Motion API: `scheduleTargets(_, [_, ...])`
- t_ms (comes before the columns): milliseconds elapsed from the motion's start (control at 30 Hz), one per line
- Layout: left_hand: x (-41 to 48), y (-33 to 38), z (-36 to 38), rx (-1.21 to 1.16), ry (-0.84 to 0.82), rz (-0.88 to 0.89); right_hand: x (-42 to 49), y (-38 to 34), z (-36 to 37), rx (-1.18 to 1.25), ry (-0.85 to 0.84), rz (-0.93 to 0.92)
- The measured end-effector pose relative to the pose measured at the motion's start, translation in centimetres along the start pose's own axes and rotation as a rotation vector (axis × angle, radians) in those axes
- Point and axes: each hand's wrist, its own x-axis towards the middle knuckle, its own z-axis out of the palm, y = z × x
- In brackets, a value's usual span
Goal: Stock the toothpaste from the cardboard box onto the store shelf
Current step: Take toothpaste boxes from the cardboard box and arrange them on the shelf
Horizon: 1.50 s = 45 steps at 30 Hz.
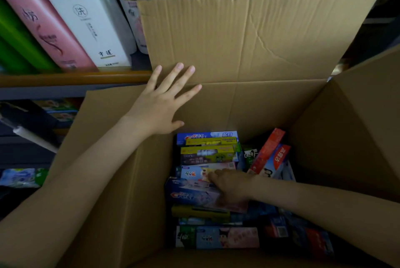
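Observation:
An open cardboard box (249, 103) fills the view, with several toothpaste cartons lying in its bottom. My left hand (164, 103) is spread flat, fingers straight, against the box's far wall and raised flap. My right hand (231, 185) is down inside the box, its fingers on a light-blue toothpaste carton (194, 173) and above a blue Crest carton (190, 195). Whether the fingers grip a carton is hidden by the hand itself. A red carton (268, 151) leans upright at the right of the pile.
A store shelf edge (71, 78) runs behind the box at left, holding tall shampoo bottles (86, 25). Lower shelves at left (58, 110) hold more packaged goods. The box's left flap (104, 170) and right flap (357, 116) stand open.

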Motion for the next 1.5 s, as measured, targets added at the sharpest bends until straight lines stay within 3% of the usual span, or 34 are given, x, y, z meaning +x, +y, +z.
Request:
scheduleTargets(233, [0.0, 0.1, 0.0, -0.013, 0.012, 0.001, 0.3, -0.4, 0.0, -0.030, -0.051, 0.011])
scheduleTargets(433, [0.0, 0.2, -0.2, -0.021, 0.005, -0.001, -1.0, 0.0, -0.7, 0.122, 0.117, -0.040])
scheduleTargets(667, [0.1, 0.2, -0.1, -0.024, -0.005, -0.012, -2.4, 1.0, -1.8, -0.262, 0.330, -0.096])
scheduleTargets(733, [0.1, 0.2, -0.1, -0.035, 0.014, -0.013, -2.8, 1.8, -2.1, -0.157, 0.359, -0.061])
scheduleTargets(867, [0.1, 0.1, -0.2, -0.064, 0.002, -0.004, -3.3, 4.4, -3.4, 0.424, 0.242, 0.064])
scheduleTargets(967, [0.2, 0.0, -0.3, -0.122, -0.024, 0.004, -4.1, 5.9, -4.4, 0.725, 0.189, 0.061])
scheduleTargets(1267, [0.2, -0.4, -1.0, -0.347, -0.056, 0.001, -8.3, 6.4, -8.5, 1.095, 0.303, 0.033])
scheduleTargets(1500, [0.3, -0.4, -1.9, -0.605, 0.027, -0.062, -13.0, 5.4, -10.0, 1.167, 0.427, 0.041])
